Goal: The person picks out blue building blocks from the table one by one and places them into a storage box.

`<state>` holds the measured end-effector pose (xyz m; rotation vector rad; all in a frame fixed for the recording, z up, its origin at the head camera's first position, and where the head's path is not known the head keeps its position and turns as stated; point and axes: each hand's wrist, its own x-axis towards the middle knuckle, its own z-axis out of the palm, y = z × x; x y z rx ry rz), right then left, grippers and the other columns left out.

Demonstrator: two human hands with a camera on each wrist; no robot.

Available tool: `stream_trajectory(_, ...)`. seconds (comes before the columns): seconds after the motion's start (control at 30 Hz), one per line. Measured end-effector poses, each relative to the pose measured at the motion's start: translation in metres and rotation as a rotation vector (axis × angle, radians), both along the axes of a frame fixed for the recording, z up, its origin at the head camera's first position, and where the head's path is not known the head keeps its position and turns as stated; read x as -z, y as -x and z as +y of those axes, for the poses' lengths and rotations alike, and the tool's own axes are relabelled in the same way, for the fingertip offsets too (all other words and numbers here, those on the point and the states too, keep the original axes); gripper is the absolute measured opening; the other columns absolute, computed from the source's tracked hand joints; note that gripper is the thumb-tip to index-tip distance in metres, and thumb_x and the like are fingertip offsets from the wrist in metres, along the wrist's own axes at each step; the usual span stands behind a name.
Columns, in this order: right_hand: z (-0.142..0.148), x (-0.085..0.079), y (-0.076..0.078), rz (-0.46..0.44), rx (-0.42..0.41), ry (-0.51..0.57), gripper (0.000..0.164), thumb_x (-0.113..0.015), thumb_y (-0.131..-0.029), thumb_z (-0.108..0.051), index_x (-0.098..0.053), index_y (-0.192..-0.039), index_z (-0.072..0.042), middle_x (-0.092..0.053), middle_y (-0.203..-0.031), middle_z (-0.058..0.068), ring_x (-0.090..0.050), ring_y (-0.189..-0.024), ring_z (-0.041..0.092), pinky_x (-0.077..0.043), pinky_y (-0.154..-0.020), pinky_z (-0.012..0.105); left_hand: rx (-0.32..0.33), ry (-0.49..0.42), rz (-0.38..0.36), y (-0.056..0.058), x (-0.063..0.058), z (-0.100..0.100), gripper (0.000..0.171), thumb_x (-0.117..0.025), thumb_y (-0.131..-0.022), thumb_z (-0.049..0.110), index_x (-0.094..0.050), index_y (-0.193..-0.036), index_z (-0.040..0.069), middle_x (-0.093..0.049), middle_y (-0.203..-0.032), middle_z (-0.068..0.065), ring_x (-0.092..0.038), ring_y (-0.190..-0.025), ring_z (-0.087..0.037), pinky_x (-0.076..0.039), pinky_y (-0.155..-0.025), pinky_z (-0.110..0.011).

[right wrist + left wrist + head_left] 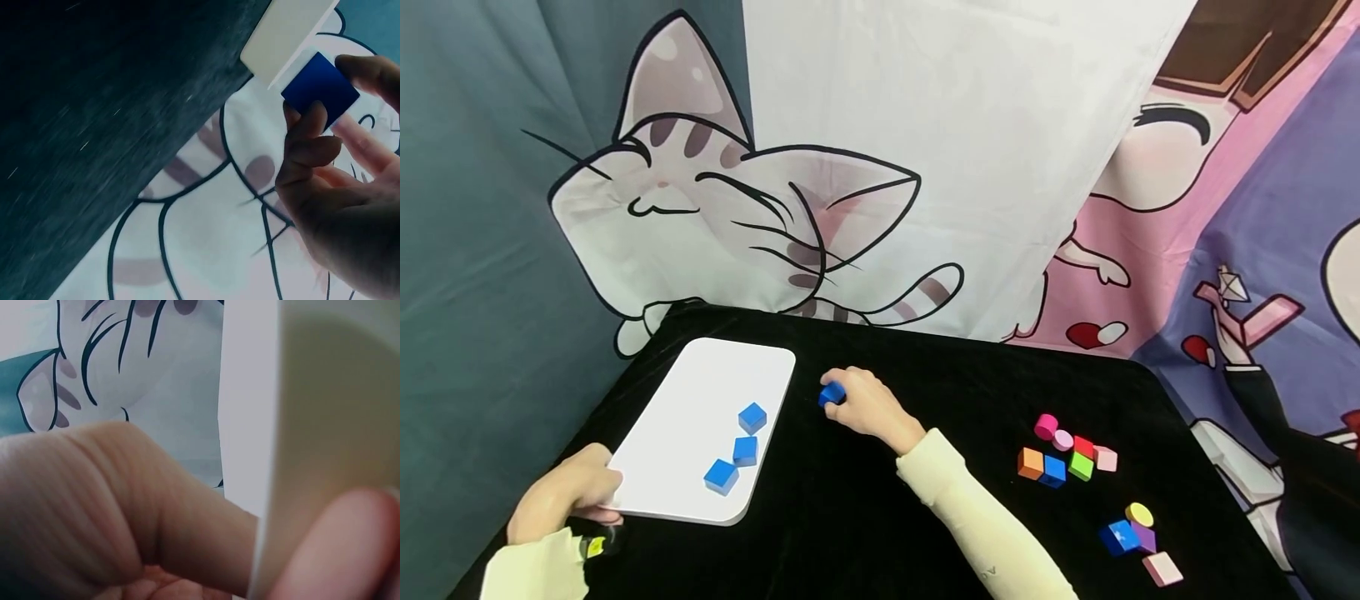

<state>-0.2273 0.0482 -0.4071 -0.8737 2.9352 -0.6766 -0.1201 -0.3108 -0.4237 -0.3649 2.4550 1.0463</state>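
A white board (700, 417) with rounded corners carries three blue cubes (745, 451) near its right edge. At the board's near left corner, my left hand (567, 490) grips the rim; in the left wrist view the thumb (194, 531) lies on one face and a finger (344, 550) on the other. Just right of the board, my right hand (872, 408) pinches another blue cube (831, 393) between thumb and fingers. The right wrist view shows this cube (320, 92) held at the fingertips, overlapping the board's edge (284, 40).
Right of my right arm, a group of coloured blocks holds an orange cube (1031, 463), a green cube (1081, 466) and a magenta cylinder (1046, 427). Nearer lie a yellow cylinder (1139, 514) and a pink block (1162, 569). Black cloth (865, 533) covers the table; a printed curtain (865, 83) hangs behind.
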Motion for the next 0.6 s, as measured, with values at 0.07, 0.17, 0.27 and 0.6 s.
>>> stream_trajectory(0.07, -0.011, 0.001, 0.002, 0.007, -0.002, 0.016, 0.039, -0.065, -0.078, -0.028, -0.059, -0.116, -0.020, -0.058, -0.097, 0.000, -0.053, -0.073, 0.012, -0.045, -0.054, 0.020, 0.000, 0.007, -0.004, 0.000, 0.000, 0.000, 0.011, -0.033, -0.077, -0.004, -0.041, -0.080, -0.011, -0.048, -0.065, -0.017, -0.063, -0.049, -0.018, -0.055, -0.047, -0.025)
stream_trajectory(0.17, -0.028, 0.004, 0.004, 0.021, -0.017, 0.027, 0.039, -0.064, -0.078, -0.028, -0.059, -0.116, -0.019, -0.057, -0.095, 0.000, -0.051, -0.072, 0.011, -0.044, -0.053, 0.019, -0.002, 0.019, -0.006, 0.000, 0.000, -0.001, 0.011, -0.033, -0.077, -0.004, -0.041, -0.079, -0.010, -0.047, -0.064, -0.017, -0.063, -0.049, -0.018, -0.055, -0.047, -0.025)
stream_trajectory(0.27, -0.042, 0.007, 0.005, 0.039, -0.034, 0.029, 0.040, -0.063, -0.079, -0.027, -0.058, -0.117, -0.019, -0.055, -0.095, 0.000, -0.050, -0.071, 0.011, -0.043, -0.052, 0.017, 0.000, 0.019, -0.013, 0.001, 0.001, -0.002, 0.011, -0.033, -0.077, -0.003, -0.041, -0.079, -0.010, -0.047, -0.065, -0.017, -0.063, -0.049, -0.018, -0.055, -0.047, -0.025)
stream_trajectory(0.6, -0.076, 0.006, 0.001, 0.099, -0.069, 0.031, 0.041, -0.062, -0.080, -0.027, -0.058, -0.120, -0.017, -0.056, -0.100, 0.002, -0.048, -0.074, 0.008, -0.043, -0.057, 0.013, -0.005, -0.002, 0.002, 0.000, 0.001, -0.001, 0.013, -0.033, -0.077, -0.004, -0.041, -0.081, -0.012, -0.049, -0.064, -0.017, -0.063, -0.049, -0.019, -0.055, -0.047, -0.025)
